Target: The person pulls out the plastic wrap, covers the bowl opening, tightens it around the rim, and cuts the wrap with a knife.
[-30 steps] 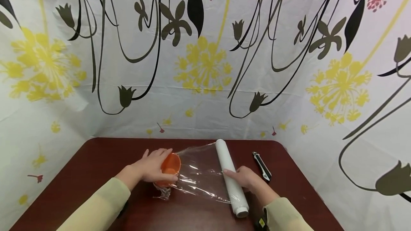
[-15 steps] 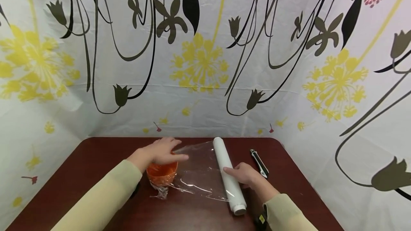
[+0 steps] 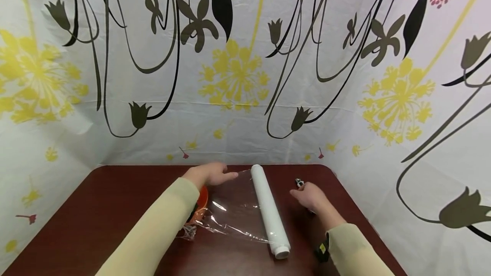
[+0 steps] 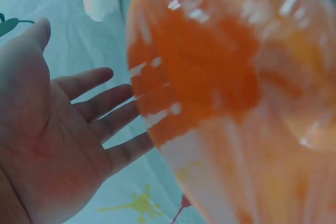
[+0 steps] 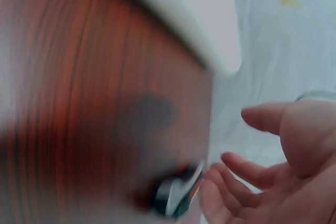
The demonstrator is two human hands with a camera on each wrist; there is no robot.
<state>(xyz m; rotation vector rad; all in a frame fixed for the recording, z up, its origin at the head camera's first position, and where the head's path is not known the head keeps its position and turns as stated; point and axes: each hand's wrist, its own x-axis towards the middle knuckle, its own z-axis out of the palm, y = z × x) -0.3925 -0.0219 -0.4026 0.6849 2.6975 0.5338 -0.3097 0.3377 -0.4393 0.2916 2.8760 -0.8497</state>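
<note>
An orange bowl, wrapped in clear plastic film, stands on the table partly hidden behind my left forearm. From it the cling film stretches right to a white roll. My left hand is just past the bowl, above the film's far edge; in the left wrist view its fingers are spread and straight beside the bowl. On the right, my right hand is over a utility knife and hides most of it. In the right wrist view its loosely bent fingertips are right at the knife, thumb apart.
The dark red-brown table has rounded far corners and meets a white flower-printed curtain at the back and sides. A crumpled bunch of film lies at the bowl's near side.
My left hand has let go of the bowl and moved right over the film. My right hand has left the roll and moved right to the utility knife. The view has shifted slightly.
</note>
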